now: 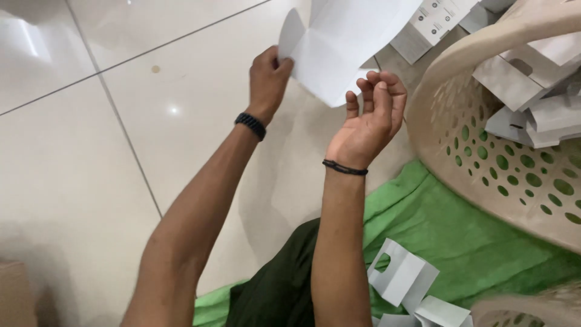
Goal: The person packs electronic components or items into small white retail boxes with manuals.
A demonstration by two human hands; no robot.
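Folded white cartons (402, 278) lie on the green cloth (460, 236) nearest the viewer. Above the tiled floor (91, 151), the left hand (268, 79) pinches a flat white carton blank (345, 42) (its left flap); the right hand (369, 118), fingers curled, touches its lower edge beside the perforated beige basket (484, 139).

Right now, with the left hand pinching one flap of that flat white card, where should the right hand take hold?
Probably the lower corner of the white card, the point hanging just above the right hand. Come up from below: that hand is palm-up with curled fingers right under it, and the corner hangs free. The left hand already pinches the left flap, so this would hold the sheet from both sides.
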